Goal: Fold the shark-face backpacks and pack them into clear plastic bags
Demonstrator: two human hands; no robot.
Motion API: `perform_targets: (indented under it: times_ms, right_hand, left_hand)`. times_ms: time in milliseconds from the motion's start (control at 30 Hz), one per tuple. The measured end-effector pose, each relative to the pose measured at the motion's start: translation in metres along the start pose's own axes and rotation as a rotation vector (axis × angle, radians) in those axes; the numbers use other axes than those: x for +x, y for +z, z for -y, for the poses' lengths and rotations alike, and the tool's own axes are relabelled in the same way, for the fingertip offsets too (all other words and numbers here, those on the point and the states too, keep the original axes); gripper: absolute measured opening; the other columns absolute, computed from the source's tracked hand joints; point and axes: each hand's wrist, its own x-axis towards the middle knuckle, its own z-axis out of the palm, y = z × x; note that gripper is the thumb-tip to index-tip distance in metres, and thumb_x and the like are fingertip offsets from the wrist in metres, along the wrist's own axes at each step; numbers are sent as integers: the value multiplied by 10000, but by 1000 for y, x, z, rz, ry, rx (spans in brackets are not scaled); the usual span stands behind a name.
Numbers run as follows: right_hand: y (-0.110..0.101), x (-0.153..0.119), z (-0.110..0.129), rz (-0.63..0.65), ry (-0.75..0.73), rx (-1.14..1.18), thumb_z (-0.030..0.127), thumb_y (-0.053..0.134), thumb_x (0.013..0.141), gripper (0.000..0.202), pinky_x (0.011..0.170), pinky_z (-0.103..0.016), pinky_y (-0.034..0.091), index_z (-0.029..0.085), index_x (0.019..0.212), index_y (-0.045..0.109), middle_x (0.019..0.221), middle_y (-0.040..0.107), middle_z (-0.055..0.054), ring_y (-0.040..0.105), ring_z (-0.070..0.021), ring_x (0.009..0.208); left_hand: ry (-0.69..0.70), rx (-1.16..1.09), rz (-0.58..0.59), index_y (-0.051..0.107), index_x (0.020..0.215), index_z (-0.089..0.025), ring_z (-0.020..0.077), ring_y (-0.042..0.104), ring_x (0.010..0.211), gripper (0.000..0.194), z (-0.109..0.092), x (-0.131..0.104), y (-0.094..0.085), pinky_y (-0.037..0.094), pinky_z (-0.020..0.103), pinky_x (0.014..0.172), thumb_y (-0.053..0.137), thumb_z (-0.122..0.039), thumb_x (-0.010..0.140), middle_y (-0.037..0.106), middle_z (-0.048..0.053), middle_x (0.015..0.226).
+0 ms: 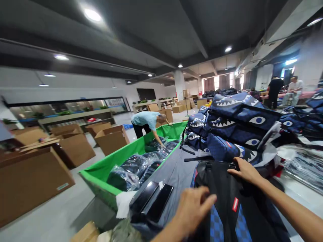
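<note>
A black backpack (pixel 227 188) with blue checkered panels and a small red label lies on the grey-covered table, its back and straps facing up. My right hand (pixel 246 171) is at its top edge, thumb and fingers closed around the strap area near a buckle. Over the left side of the backpack is my left hand (pixel 194 206), blurred, its fingers curled; whether it touches the fabric cannot be made out. Behind the backpack rises a pile of blue backpacks (pixel 232 124) with shark-teeth and eye prints.
Left of the table stands a green bin (pixel 101 181) with plastic-wrapped bags; a person (pixel 147 121) leans into it. A dark phone (pixel 161 201) lies at the table's left edge. Clear plastic bags (pixel 305 164) lie right. Cardboard boxes (pixel 37 181) stand on the floor.
</note>
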Motion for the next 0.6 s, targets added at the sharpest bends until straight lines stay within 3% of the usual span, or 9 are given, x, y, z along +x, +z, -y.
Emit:
perform_targets:
  times_ms: [33, 67, 100, 133, 167, 233, 333, 467, 600]
  right_hand:
    - [7, -3, -7, -39, 18, -78, 803, 557, 780, 754, 1036, -622, 491, 148, 1146, 627, 1223, 670, -247, 631, -436, 1169]
    - [13, -5, -14, -79, 13, -154, 814, 523, 816, 806, 1076, -619, 483, 125, 1220, 626, 1281, 657, -254, 619, -435, 1221]
    - [18, -8, -21, -110, -18, -219, 827, 483, 851, 838, 1110, -603, 478, 116, 1270, 627, 1320, 651, -246, 611, -419, 1258]
    - [22, -9, -28, -128, -67, -260, 837, 444, 880, 853, 1127, -586, 483, 115, 1294, 632, 1337, 653, -231, 611, -400, 1274]
    - [25, -11, -34, -137, -123, -273, 845, 415, 899, 864, 1133, -583, 490, 114, 1301, 640, 1342, 657, -220, 614, -388, 1280]
    - [29, -16, -42, -164, -217, -264, 843, 383, 923, 859, 1119, -595, 513, 115, 1294, 650, 1335, 669, -209, 628, -377, 1271]
    - [31, -30, -44, -295, -367, -210, 737, 396, 990, 717, 1062, -552, 576, 137, 1317, 616, 1317, 682, -188, 663, -332, 1230]
    - [32, -65, -28, -481, -534, -215, 521, 450, 1052, 458, 997, -449, 624, 190, 1352, 545, 1268, 701, -135, 700, -262, 1158]
    - [34, -111, -17, -506, -541, -379, 441, 372, 1087, 411, 925, -425, 649, 171, 1347, 539, 1211, 729, -121, 724, -256, 1096]
  left_hand:
    - [10, 98, -108, 700, 1289, -163, 345, 733, 1059, 583, 0, 29, -7, 535, 471, 989, 579, -603, 926, 799, 118, 1075]
    - [41, 167, -169, 542, 1477, -107, 371, 632, 1298, 771, 2, 58, -10, 470, 492, 1126, 632, -604, 894, 692, 187, 1377]
    - [45, 216, -151, 393, 1565, -43, 381, 452, 1493, 950, 6, 87, -8, 359, 500, 1244, 670, -620, 863, 484, 237, 1598]
    - [1, 242, -101, 327, 1587, -14, 390, 319, 1571, 1040, 10, 112, -1, 286, 517, 1291, 692, -641, 841, 347, 254, 1672]
    - [-3, 249, -65, 329, 1584, -12, 391, 271, 1591, 1065, 16, 132, 8, 251, 522, 1311, 719, -644, 821, 316, 249, 1688]
    - [48, 231, -90, 433, 1531, -58, 373, 296, 1584, 976, 26, 156, 32, 238, 513, 1327, 805, -554, 778, 416, 210, 1651]
    - [175, 183, -222, 565, 1395, -98, 331, 450, 1498, 772, 41, 152, 63, 296, 491, 1319, 872, -349, 733, 573, 178, 1521]
    - [322, 181, -365, 613, 1313, -99, 308, 590, 1350, 584, 62, 120, 86, 479, 487, 1209, 813, -179, 769, 655, 174, 1376]
    - [523, 321, -484, 604, 1310, -115, 300, 665, 1221, 483, 84, 90, 102, 579, 492, 1090, 728, -134, 844, 703, 162, 1270]
